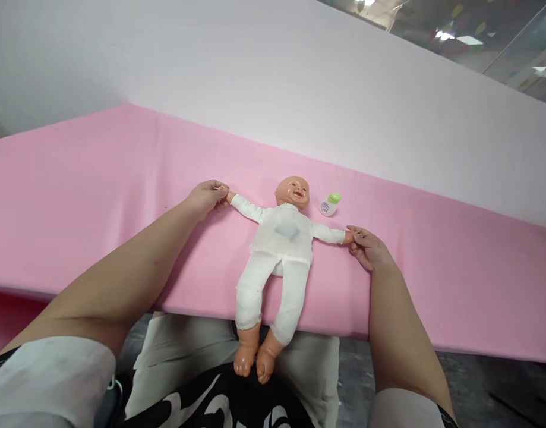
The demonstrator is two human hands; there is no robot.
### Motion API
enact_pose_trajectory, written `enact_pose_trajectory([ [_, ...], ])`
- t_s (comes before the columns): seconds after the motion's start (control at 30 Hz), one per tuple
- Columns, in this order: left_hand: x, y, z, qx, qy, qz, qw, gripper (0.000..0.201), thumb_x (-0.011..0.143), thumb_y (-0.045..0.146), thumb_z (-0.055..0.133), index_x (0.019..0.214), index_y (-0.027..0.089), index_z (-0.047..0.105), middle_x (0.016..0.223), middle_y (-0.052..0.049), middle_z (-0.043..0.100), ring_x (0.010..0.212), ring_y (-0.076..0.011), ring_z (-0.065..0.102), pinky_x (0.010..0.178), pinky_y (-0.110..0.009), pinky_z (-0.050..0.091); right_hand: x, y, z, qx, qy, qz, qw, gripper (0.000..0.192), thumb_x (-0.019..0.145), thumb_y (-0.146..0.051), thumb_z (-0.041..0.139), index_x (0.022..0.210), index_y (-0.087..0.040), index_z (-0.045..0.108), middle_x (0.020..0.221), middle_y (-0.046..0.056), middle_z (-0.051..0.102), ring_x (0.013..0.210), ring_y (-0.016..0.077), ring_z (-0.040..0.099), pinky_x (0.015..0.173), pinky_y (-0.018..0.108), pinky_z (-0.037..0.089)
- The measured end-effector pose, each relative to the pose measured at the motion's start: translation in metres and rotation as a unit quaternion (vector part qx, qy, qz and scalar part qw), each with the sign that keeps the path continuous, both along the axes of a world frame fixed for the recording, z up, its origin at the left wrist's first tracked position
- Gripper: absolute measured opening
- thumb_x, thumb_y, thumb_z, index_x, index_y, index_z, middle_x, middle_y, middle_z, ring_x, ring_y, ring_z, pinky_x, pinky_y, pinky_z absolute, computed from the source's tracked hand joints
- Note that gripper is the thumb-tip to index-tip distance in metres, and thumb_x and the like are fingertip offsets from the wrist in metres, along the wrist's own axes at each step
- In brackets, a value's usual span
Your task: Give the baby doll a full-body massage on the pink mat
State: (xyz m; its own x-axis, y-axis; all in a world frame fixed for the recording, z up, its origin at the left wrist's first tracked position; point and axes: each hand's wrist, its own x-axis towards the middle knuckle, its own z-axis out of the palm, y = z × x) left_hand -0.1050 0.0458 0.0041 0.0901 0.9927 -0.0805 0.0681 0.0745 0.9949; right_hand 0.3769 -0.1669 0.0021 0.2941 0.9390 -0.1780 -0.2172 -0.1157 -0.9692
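A baby doll [279,249] in white clothes lies on its back on the pink cloth-covered surface [98,196], arms spread wide. Its bare feet hang over the near edge above my lap. My left hand [207,197] pinches the doll's hand on the left side. My right hand [366,246] holds the doll's other hand on the right side. A small white bottle with a green cap [330,204] lies beside the doll's head, to the right.
A pale wall or panel [273,77] rises behind the pink surface. Glass and ceiling lights show at the top right [477,35]. Dark grey floor [477,386] lies below the near edge.
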Motion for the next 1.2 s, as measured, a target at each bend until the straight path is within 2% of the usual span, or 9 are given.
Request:
enact_pose_trajectory([
  [0.2, -0.002, 0.002, -0.003, -0.003, -0.011, -0.008, 1.0, 0.017, 0.073, 0.019, 0.076, 0.088, 0.017, 0.068, 0.064, -0.003, 0.065, 0.055, -0.0154, 0.06, 0.047, -0.024, 0.041, 0.002, -0.004, 0.001, -0.014, 0.013, 0.019, 1.0, 0.044, 0.072, -0.026, 0.093, 0.113, -0.021, 0.078, 0.085, 0.001, 0.069, 0.062, 0.0099, 0.061, 0.057, 0.022, 0.056],
  [0.33, -0.003, 0.004, -0.004, -0.008, -0.006, -0.017, 1.0, 0.02, 0.072, 0.024, 0.079, 0.088, 0.018, 0.068, 0.063, -0.002, 0.065, 0.053, -0.0153, 0.06, 0.046, -0.024, 0.041, 0.002, -0.007, 0.002, -0.015, 0.012, 0.017, 1.0, 0.046, 0.071, -0.028, 0.095, 0.113, -0.021, 0.078, 0.085, 0.0, 0.069, 0.061, 0.0087, 0.062, 0.057, 0.02, 0.056],
  [0.57, -0.007, 0.004, 0.001, -0.039, -0.024, -0.027, 0.999, 0.022, 0.069, 0.026, 0.083, 0.084, 0.019, 0.07, 0.063, -0.003, 0.066, 0.053, -0.0157, 0.061, 0.047, -0.025, 0.044, -0.002, -0.005, 0.005, -0.029, -0.001, 0.02, 0.999, 0.041, 0.069, -0.032, 0.098, 0.102, -0.02, 0.078, 0.082, 0.0, 0.07, 0.057, 0.0069, 0.061, 0.053, 0.018, 0.055],
  [0.73, -0.011, 0.008, -0.001, -0.063, -0.044, -0.045, 0.996, 0.035, 0.064, 0.026, 0.088, 0.096, 0.018, 0.076, 0.075, -0.005, 0.072, 0.057, -0.0147, 0.064, 0.049, -0.024, 0.044, -0.006, 0.002, 0.001, -0.015, -0.024, -0.044, 0.999, 0.039, 0.066, -0.037, 0.1, 0.094, -0.021, 0.078, 0.083, 0.0, 0.072, 0.051, 0.0051, 0.056, 0.047, 0.017, 0.051],
  [0.87, -0.011, 0.01, -0.002, -0.061, -0.046, -0.044, 0.996, 0.032, 0.063, 0.026, 0.089, 0.09, 0.017, 0.075, 0.071, -0.005, 0.071, 0.055, -0.0151, 0.064, 0.049, -0.024, 0.045, -0.009, 0.009, -0.002, -0.002, -0.05, -0.094, 0.994, 0.042, 0.063, -0.04, 0.101, 0.091, -0.02, 0.078, 0.078, -0.001, 0.071, 0.049, 0.0048, 0.053, 0.045, 0.018, 0.047],
  [1.07, -0.006, 0.007, -0.003, -0.029, -0.03, -0.021, 0.999, 0.019, 0.073, 0.028, 0.084, 0.082, 0.018, 0.072, 0.065, -0.005, 0.069, 0.053, -0.0159, 0.062, 0.047, -0.024, 0.041, -0.008, 0.016, -0.005, 0.015, -0.106, -0.095, 0.99, 0.042, 0.069, -0.052, 0.094, 0.089, -0.02, 0.076, 0.078, 0.003, 0.074, 0.047, 0.0068, 0.048, 0.04, 0.021, 0.037],
  [1.2, 0.0, 0.005, -0.004, -0.003, 0.004, 0.003, 1.0, 0.016, 0.082, 0.032, 0.077, 0.086, 0.017, 0.074, 0.06, -0.004, 0.065, 0.05, -0.0159, 0.058, 0.047, -0.026, 0.042, -0.005, 0.019, -0.009, 0.004, -0.13, -0.084, 0.988, 0.04, 0.076, -0.055, 0.087, 0.092, -0.02, 0.074, 0.063, -0.001, 0.064, 0.044, 0.0077, 0.043, 0.04, 0.022, 0.033],
])
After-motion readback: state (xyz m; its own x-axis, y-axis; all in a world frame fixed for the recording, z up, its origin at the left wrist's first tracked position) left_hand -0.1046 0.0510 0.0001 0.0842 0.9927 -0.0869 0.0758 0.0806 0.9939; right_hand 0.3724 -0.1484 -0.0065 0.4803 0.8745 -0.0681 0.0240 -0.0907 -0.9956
